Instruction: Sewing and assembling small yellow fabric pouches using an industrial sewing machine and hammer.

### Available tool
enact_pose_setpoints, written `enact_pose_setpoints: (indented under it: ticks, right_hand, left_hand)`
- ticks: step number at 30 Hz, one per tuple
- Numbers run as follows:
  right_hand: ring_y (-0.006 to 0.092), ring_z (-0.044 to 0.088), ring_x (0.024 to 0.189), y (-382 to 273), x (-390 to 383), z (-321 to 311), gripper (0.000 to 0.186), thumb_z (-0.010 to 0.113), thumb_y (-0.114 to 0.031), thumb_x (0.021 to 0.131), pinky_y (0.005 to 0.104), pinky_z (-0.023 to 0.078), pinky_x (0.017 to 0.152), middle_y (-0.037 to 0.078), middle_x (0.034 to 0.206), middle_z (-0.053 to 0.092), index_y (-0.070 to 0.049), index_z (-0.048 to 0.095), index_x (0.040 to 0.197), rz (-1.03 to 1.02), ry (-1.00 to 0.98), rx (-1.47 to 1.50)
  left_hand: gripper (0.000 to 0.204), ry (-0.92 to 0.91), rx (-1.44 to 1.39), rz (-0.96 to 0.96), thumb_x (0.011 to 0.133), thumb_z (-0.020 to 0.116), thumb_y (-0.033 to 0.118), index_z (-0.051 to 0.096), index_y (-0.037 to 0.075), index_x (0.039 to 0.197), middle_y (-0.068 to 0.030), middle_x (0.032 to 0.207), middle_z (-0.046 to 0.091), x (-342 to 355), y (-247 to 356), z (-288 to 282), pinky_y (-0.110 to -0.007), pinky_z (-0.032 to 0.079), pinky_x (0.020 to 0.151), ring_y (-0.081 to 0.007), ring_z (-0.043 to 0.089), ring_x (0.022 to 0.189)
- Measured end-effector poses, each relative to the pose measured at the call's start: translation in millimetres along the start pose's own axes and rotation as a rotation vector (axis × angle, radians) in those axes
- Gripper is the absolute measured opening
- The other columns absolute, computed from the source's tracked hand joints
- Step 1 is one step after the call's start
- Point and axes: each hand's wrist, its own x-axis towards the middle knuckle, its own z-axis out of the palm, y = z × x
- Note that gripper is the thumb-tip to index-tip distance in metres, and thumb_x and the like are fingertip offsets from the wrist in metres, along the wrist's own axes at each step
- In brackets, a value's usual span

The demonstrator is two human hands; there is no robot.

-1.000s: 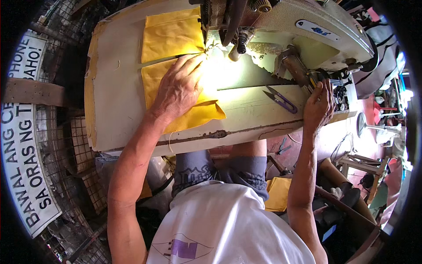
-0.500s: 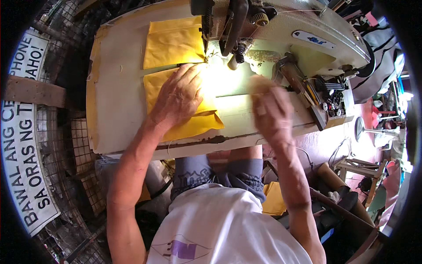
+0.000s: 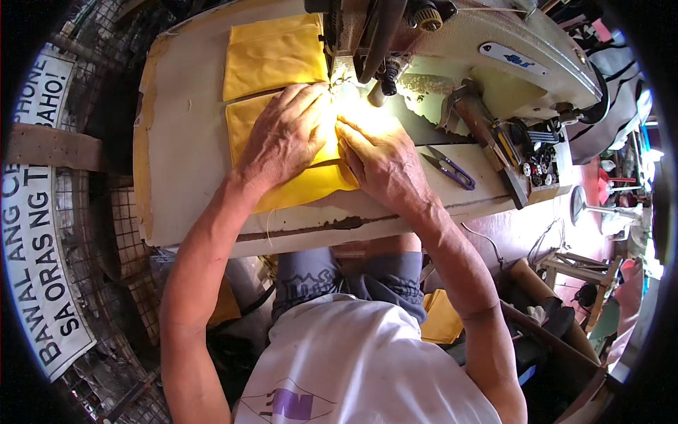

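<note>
My left hand [image 3: 284, 131] lies flat on a yellow fabric piece [image 3: 244, 131], fingers stretched toward the sewing machine's lit needle area. A folded flap of the same cloth shows below that palm. Close by, my right hand [image 3: 381, 155] is closed at the piece's right edge, thumb and fingers together; glare washes out the fingertips. Another yellow fabric piece [image 3: 274, 56] lies just beyond, beside the sewing machine [image 3: 487, 32]. Thread snips [image 3: 450, 168] rest on the table to the right of my right hand.
A hammer [image 3: 487, 131] lies on the right part of the worktable [image 3: 180, 177], beside a tray of bobbins and small tools [image 3: 540, 155]. More yellow pieces [image 3: 442, 318] sit low beside my right thigh. Wire mesh [image 3: 131, 226] stands at the left.
My right hand has moved left from over the table onto the fabric edge beside my left hand. The snips now show on the table. My left hand stays on the cloth.
</note>
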Motion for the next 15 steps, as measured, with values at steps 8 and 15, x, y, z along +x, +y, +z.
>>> enact_pose_setpoints:
  ticks: [8,15]
  right_hand:
    - [0.0334,0.063,0.102,-1.7,2.4,-2.8,0.026,0.067,-0.008,0.087,0.0418,0.049,0.088,0.015,0.116,0.068,0.0,0.066,0.112,0.017,-0.003,-0.016]
    - [0.0324,0.058,0.086,-34.9,-33.0,0.2,0.026,0.07,-0.016,0.087,0.0435,0.047,0.081,0.013,0.091,0.061,-0.002,0.067,0.108,0.339,0.266,0.025]
  left_hand:
    - [0.03,0.009,-0.022,-0.027,0.083,0.063,0.011,0.063,-0.002,0.11,-0.0154,0.12,0.062,2.3,-3.1,0.1,-0.039,0.046,0.103,-0.0308,0.056,0.116]
    - [0.03,-0.023,-0.021,-0.007,0.084,0.063,0.011,0.063,-0.001,0.111,-0.0158,0.119,0.063,5.4,-11.4,-5.3,-0.04,0.045,0.103,-0.0316,0.057,0.116]
